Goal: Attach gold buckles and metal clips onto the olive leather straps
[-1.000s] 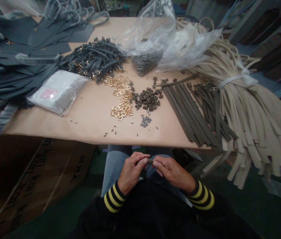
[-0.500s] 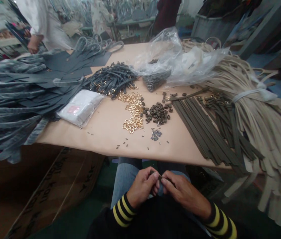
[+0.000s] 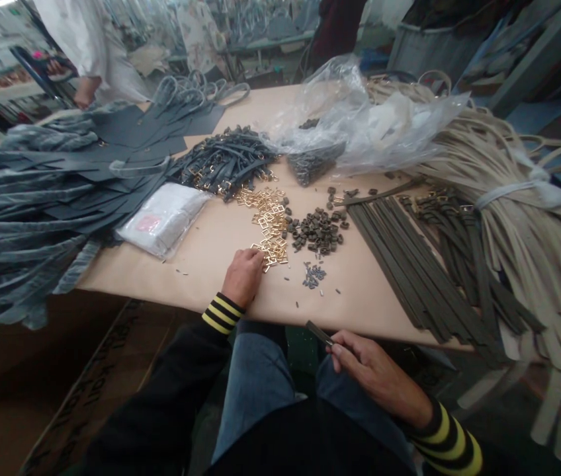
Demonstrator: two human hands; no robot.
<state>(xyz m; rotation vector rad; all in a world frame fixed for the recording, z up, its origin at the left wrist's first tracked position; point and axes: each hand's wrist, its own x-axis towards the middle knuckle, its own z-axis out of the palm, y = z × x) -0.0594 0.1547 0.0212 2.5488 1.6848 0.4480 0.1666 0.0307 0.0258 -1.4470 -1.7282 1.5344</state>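
My left hand (image 3: 243,277) rests on the table at the near left edge of a pile of gold buckles (image 3: 273,228). Its fingers are curled in against the nearest buckles, and the fingertips are mostly hidden, so what they pinch is unclear. Below the table edge, my right hand (image 3: 367,370) grips a dark olive strap (image 3: 319,332) between thumb and fingers, one end sticking out toward the upper left. Beside the buckles lie a heap of dark olive strap loops (image 3: 319,230) and a little pile of small grey metal pieces (image 3: 313,275).
Long dark olive straps (image 3: 404,264) and a bundle of beige straps (image 3: 513,198) cover the right side. Dark blue-grey straps (image 3: 62,178), a white plastic packet (image 3: 161,218) and finished buckled straps (image 3: 225,158) lie left. Clear plastic bags (image 3: 374,132) sit behind. Another person's hand (image 3: 86,91) is far left.
My hands were together at the strap over my lap. My left hand has left it and moved forward-left to the buckles; my right hand keeps the strap, slightly farther right.
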